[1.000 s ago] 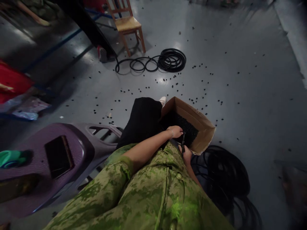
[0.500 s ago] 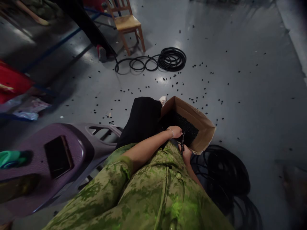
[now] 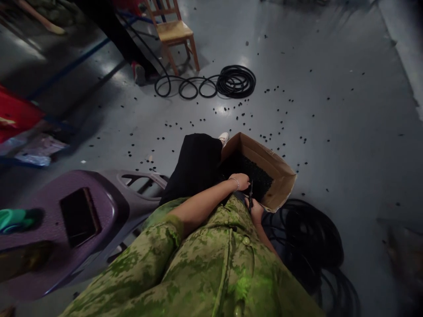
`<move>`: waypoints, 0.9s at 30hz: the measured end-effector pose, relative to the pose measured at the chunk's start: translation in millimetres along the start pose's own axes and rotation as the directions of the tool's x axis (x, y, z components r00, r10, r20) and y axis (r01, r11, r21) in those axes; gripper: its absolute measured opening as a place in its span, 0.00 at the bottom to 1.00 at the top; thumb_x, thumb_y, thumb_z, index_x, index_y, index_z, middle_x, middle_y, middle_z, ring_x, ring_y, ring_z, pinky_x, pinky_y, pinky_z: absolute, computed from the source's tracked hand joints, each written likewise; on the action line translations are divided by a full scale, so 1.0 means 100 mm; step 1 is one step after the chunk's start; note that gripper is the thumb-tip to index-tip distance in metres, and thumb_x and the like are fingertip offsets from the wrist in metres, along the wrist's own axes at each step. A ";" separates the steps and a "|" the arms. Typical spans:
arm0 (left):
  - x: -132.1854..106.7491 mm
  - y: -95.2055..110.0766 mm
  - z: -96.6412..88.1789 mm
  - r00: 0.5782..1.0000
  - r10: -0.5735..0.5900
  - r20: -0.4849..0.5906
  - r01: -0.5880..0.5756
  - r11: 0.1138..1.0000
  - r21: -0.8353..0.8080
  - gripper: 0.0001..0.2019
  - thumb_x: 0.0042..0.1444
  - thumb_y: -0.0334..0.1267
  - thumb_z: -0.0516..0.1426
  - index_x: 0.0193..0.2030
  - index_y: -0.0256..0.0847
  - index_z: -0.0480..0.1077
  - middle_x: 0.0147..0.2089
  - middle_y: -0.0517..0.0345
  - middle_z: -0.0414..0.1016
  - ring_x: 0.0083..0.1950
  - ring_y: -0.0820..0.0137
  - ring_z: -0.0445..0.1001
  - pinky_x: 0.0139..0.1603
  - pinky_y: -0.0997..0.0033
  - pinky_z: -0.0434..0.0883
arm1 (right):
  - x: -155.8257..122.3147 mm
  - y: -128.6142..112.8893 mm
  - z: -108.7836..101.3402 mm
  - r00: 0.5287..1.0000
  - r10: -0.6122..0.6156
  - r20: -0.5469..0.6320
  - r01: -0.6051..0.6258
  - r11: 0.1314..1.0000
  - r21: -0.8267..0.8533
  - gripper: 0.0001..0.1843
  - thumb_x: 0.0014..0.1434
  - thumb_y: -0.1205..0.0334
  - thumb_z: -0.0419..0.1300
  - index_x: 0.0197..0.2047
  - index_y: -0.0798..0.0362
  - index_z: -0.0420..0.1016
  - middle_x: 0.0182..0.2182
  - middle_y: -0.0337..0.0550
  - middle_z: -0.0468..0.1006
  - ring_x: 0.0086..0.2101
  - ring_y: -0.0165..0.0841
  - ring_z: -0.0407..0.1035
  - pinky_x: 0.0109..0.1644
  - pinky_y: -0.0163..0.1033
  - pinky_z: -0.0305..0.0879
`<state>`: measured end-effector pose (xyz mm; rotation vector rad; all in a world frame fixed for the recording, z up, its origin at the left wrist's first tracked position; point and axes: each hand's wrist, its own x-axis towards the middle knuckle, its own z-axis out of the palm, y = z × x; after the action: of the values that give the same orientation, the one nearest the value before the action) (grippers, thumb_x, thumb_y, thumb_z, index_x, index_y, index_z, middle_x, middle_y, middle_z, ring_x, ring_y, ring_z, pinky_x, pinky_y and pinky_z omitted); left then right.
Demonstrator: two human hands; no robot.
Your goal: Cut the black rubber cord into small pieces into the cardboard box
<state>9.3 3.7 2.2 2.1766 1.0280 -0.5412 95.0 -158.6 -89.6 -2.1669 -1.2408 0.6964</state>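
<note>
A torn-edged cardboard box (image 3: 279,176) sits in front of my lap, with many small black pieces (image 3: 259,174) inside. My left hand (image 3: 241,181), a bracelet at its wrist, is over the box's near side with its fingers closed. Whatever is between those fingers is too dark and small to make out. Just nearer to me, my right hand (image 3: 256,211) is closed around dark scissors (image 3: 250,193). The narrow blades point away from me, up beside the left fingertips.
Black hose coils lie ahead (image 3: 236,81) and at right (image 3: 313,233). Black bits dot the floor. A purple plastic stool (image 3: 42,189) at left carries a phone (image 3: 79,216) and a green item (image 3: 13,219). Beyond are a wooden chair (image 3: 175,31) and another person's leg (image 3: 122,44).
My hands stay almost in place, the scissors shifting very slightly. Near the other person's foot, the hose has moved and formed another loop.
</note>
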 end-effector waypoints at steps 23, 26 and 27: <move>0.02 -0.05 -0.01 0.992 0.061 -0.106 -0.071 0.993 -0.090 0.17 0.58 0.40 0.50 0.47 0.40 0.76 0.47 0.53 0.79 0.50 0.67 0.75 0.45 0.77 0.70 | -0.13 -0.13 -0.21 0.989 0.077 0.126 -0.099 0.979 0.176 0.29 0.50 0.35 0.50 0.27 0.55 0.70 0.24 0.45 0.74 0.28 0.33 0.64 0.34 0.36 0.60; 0.02 -0.05 0.00 0.993 0.072 -0.097 -0.082 0.992 -0.100 0.17 0.58 0.39 0.51 0.48 0.39 0.76 0.47 0.52 0.79 0.49 0.67 0.75 0.46 0.76 0.70 | -0.12 -0.16 -0.23 0.990 0.070 0.124 -0.089 0.983 0.160 0.29 0.51 0.34 0.50 0.26 0.55 0.69 0.24 0.44 0.74 0.27 0.33 0.63 0.34 0.36 0.60; 0.03 -0.05 0.00 0.993 0.076 -0.092 -0.086 0.991 -0.102 0.17 0.58 0.39 0.51 0.48 0.39 0.76 0.47 0.52 0.79 0.49 0.67 0.76 0.46 0.76 0.70 | -0.11 -0.16 -0.23 0.990 0.064 0.127 -0.084 0.984 0.157 0.29 0.51 0.34 0.50 0.26 0.54 0.69 0.24 0.44 0.74 0.27 0.32 0.63 0.33 0.35 0.60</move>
<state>6.7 7.5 -1.7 2.1541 0.9868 -0.3485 95.6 -165.9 -60.3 -2.0710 -1.1252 0.9397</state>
